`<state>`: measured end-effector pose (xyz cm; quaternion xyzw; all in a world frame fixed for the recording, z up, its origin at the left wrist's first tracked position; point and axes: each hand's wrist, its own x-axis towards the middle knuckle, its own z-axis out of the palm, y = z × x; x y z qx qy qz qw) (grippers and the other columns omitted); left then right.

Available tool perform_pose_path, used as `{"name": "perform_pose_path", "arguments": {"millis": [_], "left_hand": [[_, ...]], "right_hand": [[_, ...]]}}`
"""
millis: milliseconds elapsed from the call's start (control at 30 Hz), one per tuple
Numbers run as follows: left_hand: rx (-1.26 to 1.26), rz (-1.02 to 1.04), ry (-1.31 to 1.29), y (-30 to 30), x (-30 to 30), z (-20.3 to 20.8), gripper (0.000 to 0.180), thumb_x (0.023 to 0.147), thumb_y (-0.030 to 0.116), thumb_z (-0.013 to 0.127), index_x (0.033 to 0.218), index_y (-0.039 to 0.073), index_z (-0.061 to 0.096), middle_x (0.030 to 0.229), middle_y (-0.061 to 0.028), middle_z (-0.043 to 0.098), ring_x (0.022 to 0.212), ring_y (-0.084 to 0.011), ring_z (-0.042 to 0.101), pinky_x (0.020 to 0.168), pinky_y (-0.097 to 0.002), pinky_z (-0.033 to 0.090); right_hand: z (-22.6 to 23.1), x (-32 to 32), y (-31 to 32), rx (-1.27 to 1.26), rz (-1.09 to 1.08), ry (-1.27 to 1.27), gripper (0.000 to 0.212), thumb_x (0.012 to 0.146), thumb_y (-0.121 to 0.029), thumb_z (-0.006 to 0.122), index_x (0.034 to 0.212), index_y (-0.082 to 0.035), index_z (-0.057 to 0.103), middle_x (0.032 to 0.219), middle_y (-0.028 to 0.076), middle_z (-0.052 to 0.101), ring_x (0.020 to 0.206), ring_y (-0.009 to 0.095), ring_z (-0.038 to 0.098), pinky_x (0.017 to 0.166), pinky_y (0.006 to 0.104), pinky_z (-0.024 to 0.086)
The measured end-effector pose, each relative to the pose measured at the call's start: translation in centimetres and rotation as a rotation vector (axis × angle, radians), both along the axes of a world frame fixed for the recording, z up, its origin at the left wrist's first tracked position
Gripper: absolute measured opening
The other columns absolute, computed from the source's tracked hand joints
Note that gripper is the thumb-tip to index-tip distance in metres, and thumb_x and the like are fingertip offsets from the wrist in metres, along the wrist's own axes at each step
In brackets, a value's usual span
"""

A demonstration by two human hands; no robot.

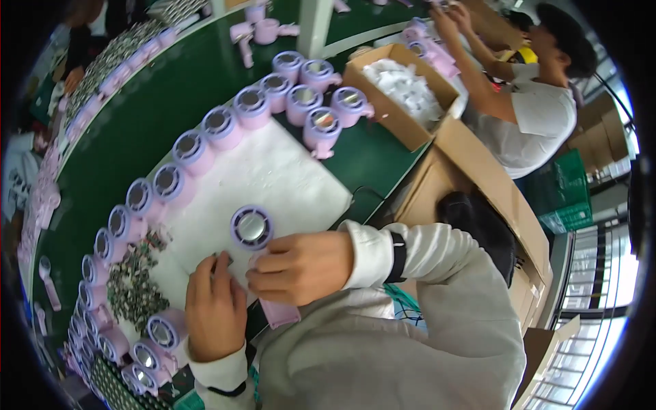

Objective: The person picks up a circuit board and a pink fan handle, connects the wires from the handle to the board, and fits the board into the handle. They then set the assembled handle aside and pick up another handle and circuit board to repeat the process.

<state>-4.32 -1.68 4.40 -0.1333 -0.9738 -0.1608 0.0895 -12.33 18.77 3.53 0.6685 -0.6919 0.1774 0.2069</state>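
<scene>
A pale pink handheld fan (251, 227) with a lavender vented ring and a silver disc lies face up on the white foam sheet (301, 171). My right hand (301, 266) is closed over its handle, which comes out below my palm towards my body. My left hand (215, 307) is beside the handle, its thumb and forefinger brought together around a small dark piece too tiny to name. To the left of the sheet is a heap of small metallic and dark parts (137, 283).
Several similar fans (194, 152) stand in a curved row along the sheet's left and far edges. A cardboard box (403, 92) of small white pieces is at the far right. Beside me an open carton (471, 157) holds a black object. A co-worker (526, 102) works at the upper right.
</scene>
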Motion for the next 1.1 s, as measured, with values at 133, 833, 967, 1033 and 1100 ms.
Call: {"name": "perform_pose_path", "arguments": {"millis": [133,833,967,1033,1100], "left_hand": [[-0.077,0.063,0.068,-0.1,-0.1,-1.5,0.035,0.081,-0.002,0.064,0.116,-0.002,0.064,0.112,-0.0146,0.062,0.098,-0.0334,0.063,0.083,-0.0418,0.053],[1.646,0.308,-0.441,0.5,3.7,-1.5,0.029,0.106,0.008,0.041,0.128,-0.001,0.058,0.107,-0.0118,0.062,0.080,-0.0171,0.062,0.073,-0.0326,0.054],[1.673,0.329,-0.485,0.6,3.4,-1.4,0.026,0.105,0.008,0.043,0.125,0.000,0.059,0.104,-0.0104,0.062,0.078,-0.0156,0.062,0.070,-0.0330,0.054],[1.671,0.335,-0.495,0.6,3.3,-1.2,0.024,0.105,0.007,0.045,0.123,-0.001,0.059,0.102,-0.0094,0.062,0.077,-0.0146,0.062,0.068,-0.0329,0.054],[1.104,0.323,-0.404,0.4,3.3,-0.7,0.019,0.103,0.009,0.050,0.117,0.001,0.060,0.096,-0.0089,0.062,0.071,-0.0167,0.062,0.062,-0.0353,0.052]], "right_hand": [[0.0,0.0,0.4,0.019,0.034,-0.043,0.029,0.072,-0.013,0.067,0.098,-0.001,0.069,0.092,0.004,0.063,0.081,0.015,0.060,0.064,0.0271,0.050],[-0.4,1.9,-0.9,-0.089,-0.252,-0.661,0.021,0.081,0.000,0.072,0.101,-0.005,0.066,0.086,0.007,0.069,0.065,0.023,0.068,0.055,0.0314,0.055],[-0.7,2.3,-1.3,-0.088,-0.290,-0.658,0.022,0.083,0.002,0.070,0.103,-0.005,0.065,0.086,0.008,0.070,0.064,0.024,0.068,0.056,0.0330,0.056],[-0.9,2.5,-1.3,-0.101,-0.296,-0.624,0.022,0.083,0.003,0.070,0.103,-0.005,0.065,0.086,0.007,0.070,0.064,0.024,0.067,0.056,0.0335,0.056],[-1.1,2.5,-1.3,-0.110,-0.296,-0.637,0.022,0.082,0.002,0.070,0.102,-0.005,0.065,0.088,0.007,0.069,0.066,0.024,0.068,0.057,0.0332,0.056]]}}
